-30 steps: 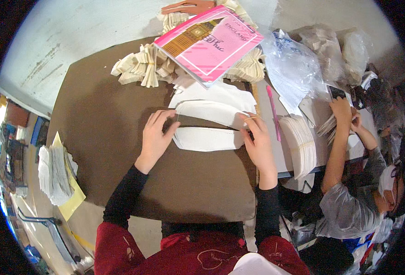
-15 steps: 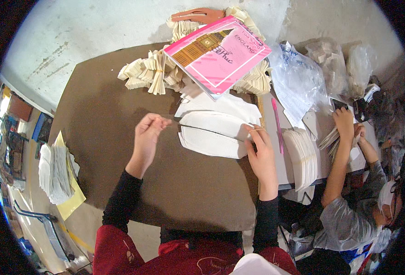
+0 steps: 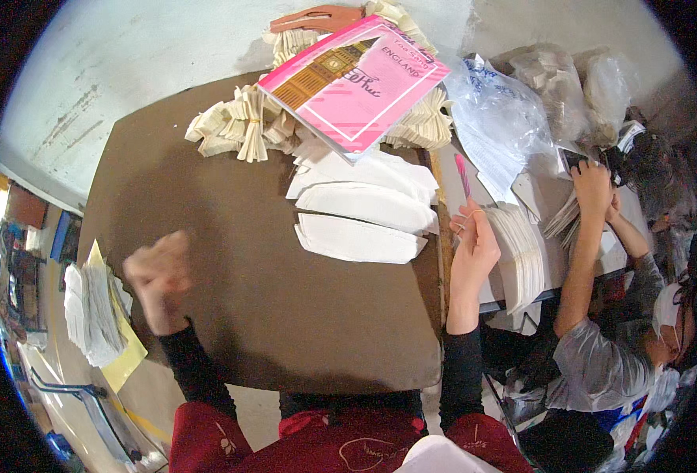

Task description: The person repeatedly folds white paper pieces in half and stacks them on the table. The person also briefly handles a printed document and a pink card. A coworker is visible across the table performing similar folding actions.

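Note:
My right hand [image 3: 475,244] is at the seam between the brown table and a grey one, its fingers closed around the lower part of a pink striped pen [image 3: 463,175]. A thin rubber band loops over those fingers. My left hand [image 3: 161,276] is over the left side of the brown table, smeared by motion, so its fingers cannot be made out. Between the hands, nearer the right, white curved paper pieces lie in stacked rows, with a front stack [image 3: 358,239] and a middle stack [image 3: 364,203]. Neither hand touches them.
A pink notebook [image 3: 364,87] rests on banded cream paper bundles [image 3: 246,126] at the back. On the right are a long banded paper stack [image 3: 519,256], plastic bags [image 3: 498,102] and a co-worker's hand [image 3: 593,189]. More paper [image 3: 88,315] stands off the left edge.
My left hand has swung left and nearer to me, away from the white stacks. My right hand has left the stacks and moved right onto the pen. The view has shifted slightly.

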Motion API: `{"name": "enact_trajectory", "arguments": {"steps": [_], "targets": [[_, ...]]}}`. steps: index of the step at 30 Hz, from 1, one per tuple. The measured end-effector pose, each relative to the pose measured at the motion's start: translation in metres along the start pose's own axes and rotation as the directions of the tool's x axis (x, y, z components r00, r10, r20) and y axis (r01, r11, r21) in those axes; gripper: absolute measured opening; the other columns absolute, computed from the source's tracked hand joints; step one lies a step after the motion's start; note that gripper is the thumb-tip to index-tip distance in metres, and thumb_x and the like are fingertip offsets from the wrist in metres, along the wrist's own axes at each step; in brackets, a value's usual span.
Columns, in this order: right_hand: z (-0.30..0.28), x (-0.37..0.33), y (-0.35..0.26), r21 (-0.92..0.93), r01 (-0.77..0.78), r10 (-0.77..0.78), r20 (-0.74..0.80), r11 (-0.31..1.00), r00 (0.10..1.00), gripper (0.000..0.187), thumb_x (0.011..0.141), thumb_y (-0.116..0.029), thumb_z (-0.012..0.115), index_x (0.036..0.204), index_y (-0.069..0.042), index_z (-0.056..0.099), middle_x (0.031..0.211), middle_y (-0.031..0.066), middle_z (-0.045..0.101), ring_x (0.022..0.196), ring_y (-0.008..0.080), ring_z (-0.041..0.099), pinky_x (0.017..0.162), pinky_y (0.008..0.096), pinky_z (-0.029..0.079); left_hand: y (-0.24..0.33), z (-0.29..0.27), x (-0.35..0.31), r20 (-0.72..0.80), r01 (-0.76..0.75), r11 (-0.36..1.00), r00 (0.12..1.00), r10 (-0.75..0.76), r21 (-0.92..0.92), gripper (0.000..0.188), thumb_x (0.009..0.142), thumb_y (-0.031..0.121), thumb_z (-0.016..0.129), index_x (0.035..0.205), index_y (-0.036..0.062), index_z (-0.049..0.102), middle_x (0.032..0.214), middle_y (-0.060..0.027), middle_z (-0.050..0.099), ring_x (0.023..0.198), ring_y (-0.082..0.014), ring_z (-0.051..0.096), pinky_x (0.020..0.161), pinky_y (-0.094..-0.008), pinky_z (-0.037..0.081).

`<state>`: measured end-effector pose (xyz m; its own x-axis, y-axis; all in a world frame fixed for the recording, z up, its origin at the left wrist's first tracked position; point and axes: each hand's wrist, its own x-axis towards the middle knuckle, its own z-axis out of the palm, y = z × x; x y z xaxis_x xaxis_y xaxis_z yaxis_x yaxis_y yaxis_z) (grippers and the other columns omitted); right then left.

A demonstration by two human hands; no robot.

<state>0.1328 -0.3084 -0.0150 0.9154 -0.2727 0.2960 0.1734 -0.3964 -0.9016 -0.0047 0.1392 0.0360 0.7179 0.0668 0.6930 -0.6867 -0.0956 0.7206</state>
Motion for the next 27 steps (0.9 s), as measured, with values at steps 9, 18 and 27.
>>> {"name": "enact_trajectory", "arguments": {"steps": [9,18,27], "targets": [[0.007,0.003,0.015,-0.387,0.289,-0.283,0.074,0.876,0.956,0.020,0.085,0.003,0.065,0.104,0.005,0.071,0.130,0.0206,0.063,0.105,0.0368,0.065,0.092,0.0442,0.051,-0.008,-0.061,-0.029,-0.580,0.552,-0.465,0.809,0.095,0.693,0.054,0.089,0.015,0.072,0.140,0.0077,0.056,0.142,-0.0252,0.053,0.135,-0.0389,0.049,0.113,-0.0476,0.038],[0.002,-0.001,0.006,-0.348,0.204,-0.242,-0.070,0.915,0.968,0.019,0.073,0.004,0.072,0.087,0.000,0.060,0.095,0.0136,0.052,0.091,0.0309,0.056,0.081,0.0381,0.046,-0.031,0.104,0.004,0.122,0.062,0.367,0.881,-0.458,0.928,0.062,0.080,0.004,0.074,0.139,0.0129,0.057,0.159,-0.0102,0.036,0.146,-0.0339,0.033,0.120,-0.0471,0.030],[0.004,-0.013,-0.015,0.086,0.656,-0.638,0.354,0.750,0.684,0.034,0.077,-0.004,0.075,0.109,-0.005,0.064,0.117,0.0167,0.062,0.106,0.0323,0.060,0.095,0.0364,0.046,-0.039,0.124,-0.010,0.168,0.316,0.589,0.764,-0.623,0.743,0.035,0.091,0.008,0.069,0.125,0.0128,0.068,0.071,-0.0036,0.067,0.079,-0.0144,0.067,0.115,-0.0478,0.037]]}}
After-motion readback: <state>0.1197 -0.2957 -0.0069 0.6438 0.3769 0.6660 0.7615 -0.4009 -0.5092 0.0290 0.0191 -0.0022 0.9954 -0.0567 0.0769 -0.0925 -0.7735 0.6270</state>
